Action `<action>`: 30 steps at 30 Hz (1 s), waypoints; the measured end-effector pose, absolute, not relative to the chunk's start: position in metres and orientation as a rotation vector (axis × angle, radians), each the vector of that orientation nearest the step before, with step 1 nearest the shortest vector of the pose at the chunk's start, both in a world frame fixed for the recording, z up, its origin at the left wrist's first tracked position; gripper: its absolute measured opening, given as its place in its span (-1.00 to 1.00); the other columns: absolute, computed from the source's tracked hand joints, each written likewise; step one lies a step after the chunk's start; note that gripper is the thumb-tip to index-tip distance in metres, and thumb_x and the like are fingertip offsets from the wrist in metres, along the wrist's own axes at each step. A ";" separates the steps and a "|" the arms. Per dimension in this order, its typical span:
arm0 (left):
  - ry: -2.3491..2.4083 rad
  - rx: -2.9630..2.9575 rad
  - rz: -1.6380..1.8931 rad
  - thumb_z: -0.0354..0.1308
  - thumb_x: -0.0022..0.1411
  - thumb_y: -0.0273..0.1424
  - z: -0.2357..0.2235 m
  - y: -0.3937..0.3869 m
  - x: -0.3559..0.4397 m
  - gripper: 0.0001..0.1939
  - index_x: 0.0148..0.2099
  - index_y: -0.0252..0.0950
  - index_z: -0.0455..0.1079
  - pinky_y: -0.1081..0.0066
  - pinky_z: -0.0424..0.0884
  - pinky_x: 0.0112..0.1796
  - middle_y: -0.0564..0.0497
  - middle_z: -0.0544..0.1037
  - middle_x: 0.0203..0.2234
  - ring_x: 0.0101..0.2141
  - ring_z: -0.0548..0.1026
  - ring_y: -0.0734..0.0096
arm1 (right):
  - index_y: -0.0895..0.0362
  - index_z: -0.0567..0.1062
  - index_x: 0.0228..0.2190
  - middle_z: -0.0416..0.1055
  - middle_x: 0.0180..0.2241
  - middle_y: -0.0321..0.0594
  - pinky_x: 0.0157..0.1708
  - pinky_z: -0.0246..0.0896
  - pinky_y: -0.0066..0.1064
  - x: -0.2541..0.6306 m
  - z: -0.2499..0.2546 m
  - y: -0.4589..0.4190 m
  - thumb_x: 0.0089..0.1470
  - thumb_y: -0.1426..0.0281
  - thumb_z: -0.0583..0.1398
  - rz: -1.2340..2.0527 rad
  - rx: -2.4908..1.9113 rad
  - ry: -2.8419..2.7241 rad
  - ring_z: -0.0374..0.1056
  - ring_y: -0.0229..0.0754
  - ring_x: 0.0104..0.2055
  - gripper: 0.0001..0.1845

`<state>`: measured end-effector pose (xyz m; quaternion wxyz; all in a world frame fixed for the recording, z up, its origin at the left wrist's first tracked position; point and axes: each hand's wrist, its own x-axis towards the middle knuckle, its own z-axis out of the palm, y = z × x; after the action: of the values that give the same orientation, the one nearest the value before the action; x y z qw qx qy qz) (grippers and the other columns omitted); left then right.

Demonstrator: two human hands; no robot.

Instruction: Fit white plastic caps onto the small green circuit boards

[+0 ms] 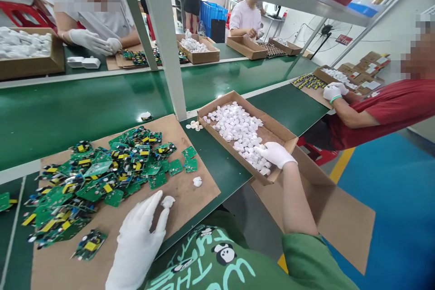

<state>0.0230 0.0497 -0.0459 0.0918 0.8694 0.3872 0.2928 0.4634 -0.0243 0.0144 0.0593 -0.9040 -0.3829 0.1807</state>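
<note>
View: single head-worn camera | Position: above wearer's chest | Facing: forward and down, tilted | Range: close over green bench (217, 170) | Far field: co-workers' stations across conveyor | Overlap: none, one view only

White gloves cover both hands (136, 244); the green short-sleeved shirt (217, 263) bears pale lettering and pandas.

Green boards (102, 176) with yellow parts cover brown cardboard (190, 190); beside it, white caps (238, 129) fill a brown box (272, 129). Both gloves (275, 154) are white.
</note>
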 end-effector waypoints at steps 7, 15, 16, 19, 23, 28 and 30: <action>1.397 2.470 0.885 0.06 0.35 -0.31 -0.051 0.046 0.015 -0.63 0.17 -0.24 0.32 0.20 0.45 -0.06 -0.19 0.57 -0.06 -0.10 0.56 0.09 | 0.20 0.47 -0.31 0.54 -0.32 -0.01 -0.45 0.15 -0.40 0.450 0.013 -0.026 -0.15 -0.02 0.34 0.484 -2.745 -1.046 0.45 -0.05 -0.35 -0.44; 1.359 2.465 1.019 0.06 0.35 -0.32 -0.048 0.045 0.017 -0.65 0.12 -0.32 0.37 0.20 0.46 -0.09 -0.21 0.58 -0.09 -0.13 0.57 0.09 | 0.12 0.51 -0.31 0.56 -0.29 -0.11 -0.37 0.20 -0.42 0.437 0.015 -0.023 -0.07 0.13 0.30 0.410 -2.681 -1.045 0.47 -0.05 -0.25 -0.66; 1.335 2.468 1.047 0.07 0.35 -0.33 -0.046 0.045 0.017 -0.65 0.13 -0.33 0.36 0.19 0.46 -0.09 -0.22 0.58 -0.09 -0.13 0.57 0.08 | 0.11 0.51 -0.36 0.56 -0.31 -0.10 -0.38 0.19 -0.41 0.436 0.016 -0.023 -0.08 0.15 0.30 0.398 -2.680 -1.045 0.47 -0.04 -0.26 -0.69; 1.312 2.452 1.112 0.10 0.34 -0.37 -0.039 0.044 0.013 -0.64 0.15 -0.33 0.35 0.19 0.46 -0.07 -0.21 0.58 -0.09 -0.12 0.57 0.10 | 0.11 0.52 -0.34 0.57 -0.33 -0.12 -0.39 0.21 -0.41 0.436 0.023 -0.026 -0.09 0.22 0.29 0.366 -2.663 -1.032 0.48 -0.05 -0.28 -0.73; 1.330 2.417 1.159 0.12 0.32 -0.43 -0.031 0.043 0.008 -0.64 0.15 -0.31 0.34 0.23 0.47 -0.06 -0.18 0.58 -0.09 -0.12 0.57 0.16 | 0.12 0.53 -0.34 0.58 -0.36 -0.18 -0.36 0.24 -0.44 0.440 0.031 -0.029 -0.09 0.36 0.22 0.366 -2.631 -1.055 0.48 -0.09 -0.27 -0.80; 1.318 2.411 1.178 0.13 0.31 -0.46 -0.030 0.044 0.011 -0.64 0.15 -0.30 0.34 0.23 0.48 -0.06 -0.17 0.58 -0.10 -0.12 0.57 0.17 | 0.13 0.52 -0.37 0.56 -0.45 -0.18 -0.42 0.20 -0.43 0.443 0.030 -0.023 -0.10 0.30 0.23 0.381 -2.677 -1.114 0.46 -0.10 -0.37 -0.80; 1.301 2.411 1.175 0.12 0.32 -0.47 -0.031 0.044 0.013 -0.64 0.15 -0.30 0.34 0.22 0.48 -0.05 -0.17 0.58 -0.10 -0.11 0.57 0.17 | 0.14 0.54 -0.26 0.58 -0.38 -0.12 -0.41 0.19 -0.40 0.442 0.025 -0.020 -0.13 0.23 0.29 0.343 -2.708 -1.126 0.47 -0.04 -0.33 -0.64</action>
<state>0.0130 0.0436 -0.0306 0.0804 0.8062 0.4351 0.3928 0.4418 -0.0199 0.0255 0.0944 -0.9131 -0.3795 0.1156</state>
